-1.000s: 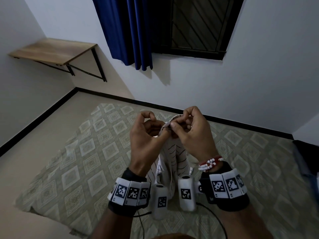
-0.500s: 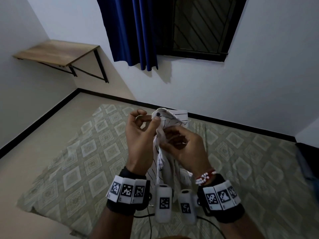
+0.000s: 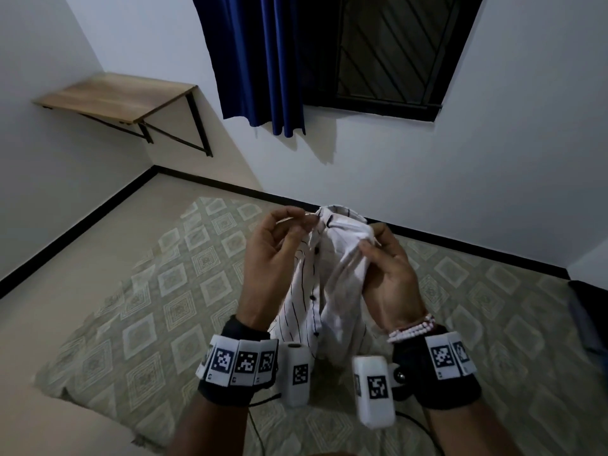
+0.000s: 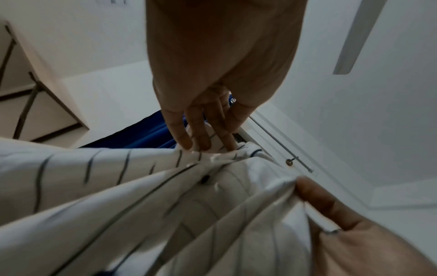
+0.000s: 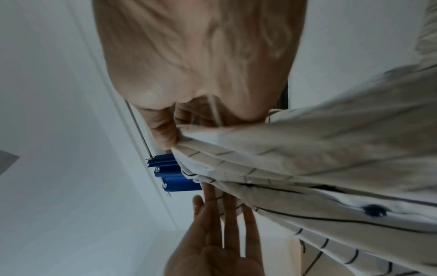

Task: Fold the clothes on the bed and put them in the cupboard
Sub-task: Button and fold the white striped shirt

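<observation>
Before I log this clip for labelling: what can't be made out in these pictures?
- Cupboard: in no view.
- Shirt hem: head view, hidden behind the wrist cameras.
- Left hand grip: its fingertips meet the collar, but whether they pinch it is unclear in every view.
- Dark thing at the bed's right: cut off by the frame edge.
- Other clothes: none in view.

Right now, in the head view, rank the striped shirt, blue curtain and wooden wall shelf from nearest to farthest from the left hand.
1. striped shirt: pinched by the left hand at its top edge; the right hand grips it too.
2. blue curtain: on the far wall, above and ahead.
3. wooden wall shelf: far left corner. It is too close to the curtain to rank firmly.
</observation>
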